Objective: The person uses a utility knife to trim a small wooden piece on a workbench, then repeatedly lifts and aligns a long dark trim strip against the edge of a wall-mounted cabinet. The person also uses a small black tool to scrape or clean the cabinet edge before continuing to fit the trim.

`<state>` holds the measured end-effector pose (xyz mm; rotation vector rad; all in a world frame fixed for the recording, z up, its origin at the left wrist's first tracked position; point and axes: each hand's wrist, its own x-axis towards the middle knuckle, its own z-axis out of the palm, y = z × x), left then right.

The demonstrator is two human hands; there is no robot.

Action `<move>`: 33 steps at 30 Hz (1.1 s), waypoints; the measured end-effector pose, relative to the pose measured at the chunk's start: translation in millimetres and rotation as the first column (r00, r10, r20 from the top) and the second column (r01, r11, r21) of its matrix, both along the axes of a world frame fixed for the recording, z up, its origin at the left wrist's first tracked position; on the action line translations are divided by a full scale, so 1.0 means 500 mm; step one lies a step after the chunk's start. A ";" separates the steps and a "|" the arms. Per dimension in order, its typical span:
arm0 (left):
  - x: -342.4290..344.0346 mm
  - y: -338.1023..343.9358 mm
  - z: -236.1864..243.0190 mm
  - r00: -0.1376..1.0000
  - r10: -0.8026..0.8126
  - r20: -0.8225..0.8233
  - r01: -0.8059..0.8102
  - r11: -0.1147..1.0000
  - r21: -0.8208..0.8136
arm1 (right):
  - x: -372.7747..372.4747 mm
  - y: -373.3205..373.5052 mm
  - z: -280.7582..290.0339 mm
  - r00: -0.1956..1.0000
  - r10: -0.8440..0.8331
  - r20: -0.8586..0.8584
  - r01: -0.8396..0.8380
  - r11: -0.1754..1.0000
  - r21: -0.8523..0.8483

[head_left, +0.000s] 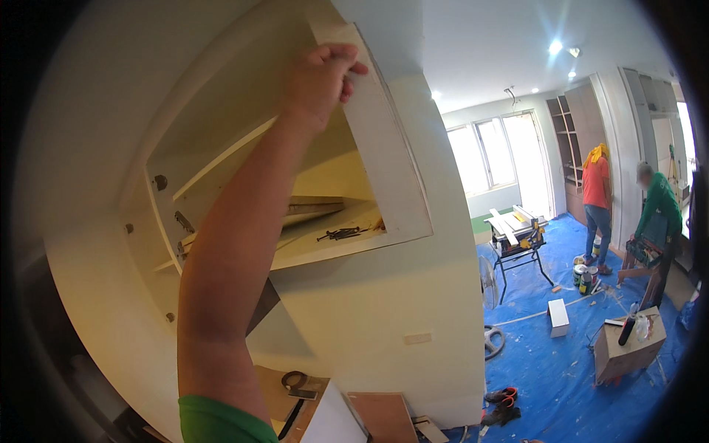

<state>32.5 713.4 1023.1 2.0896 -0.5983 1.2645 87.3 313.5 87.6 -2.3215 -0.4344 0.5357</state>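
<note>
Head view: left fingers [343, 52] curled by cabinet edge [385, 140], grip unclear, open shelf [301, 241] below.

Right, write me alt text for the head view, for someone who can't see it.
A person's raised left hand is at the pale frame of an open wall cabinet holding loose dark screws. To the right are a co-worker in orange, another in green, a table saw and blue floor sheeting.

The floor [528, 362] is mostly tarped blue, tall brown cabinet [580, 114] by its far edge, windows [496, 151] super bright, downlights [555, 46] on.
</note>
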 end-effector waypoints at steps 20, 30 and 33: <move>-0.098 -0.082 -0.538 0.914 -0.068 0.399 -0.224 0.735 0.639 | -0.005 0.376 1.179 0.798 -0.341 0.496 -0.385 0.344 0.856; -0.131 -0.022 -0.519 0.791 0.038 0.610 -0.476 0.664 0.577 | -0.031 0.449 1.457 0.710 -0.156 0.687 -0.580 0.425 0.695; -0.144 0.031 -0.488 0.788 0.141 0.600 -0.535 0.640 0.552 | -0.022 0.425 1.516 0.652 -0.094 0.753 -0.606 0.533 0.591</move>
